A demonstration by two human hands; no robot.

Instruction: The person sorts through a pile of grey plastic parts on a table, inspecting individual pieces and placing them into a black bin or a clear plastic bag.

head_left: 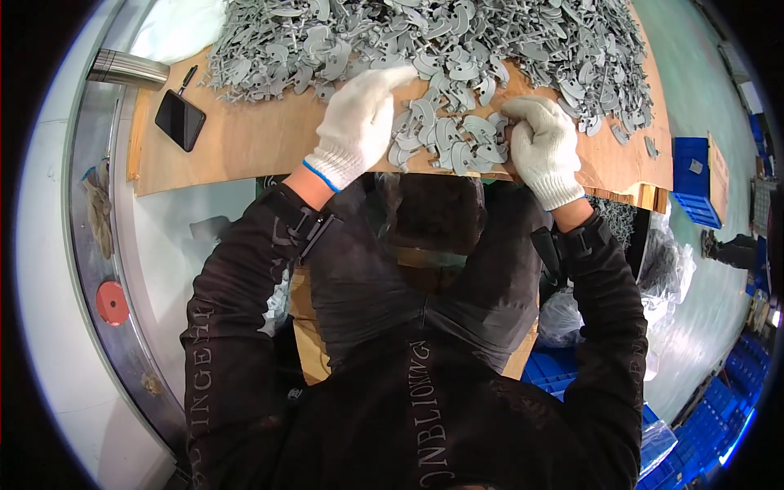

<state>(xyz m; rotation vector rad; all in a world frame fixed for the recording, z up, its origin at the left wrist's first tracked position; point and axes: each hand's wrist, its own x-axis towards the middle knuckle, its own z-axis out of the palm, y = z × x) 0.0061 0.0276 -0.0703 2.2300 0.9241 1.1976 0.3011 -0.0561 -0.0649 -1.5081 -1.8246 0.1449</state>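
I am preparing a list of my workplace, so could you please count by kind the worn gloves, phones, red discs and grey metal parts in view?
Worn white gloves: 2
Black phone: 1
Red disc: 1
Grey metal parts: too many, overlapping, to count
Total without the parts: 4

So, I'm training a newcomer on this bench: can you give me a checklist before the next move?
1. Left hand gloved: ok.
2. Right hand gloved: ok.
3. Right hand free of parts: cannot tell, its fingers are curled.
4. Small group of grey parts away from the table's front edge: not ok, some lie close to it.
5. Phone apart from the large heap: ok.
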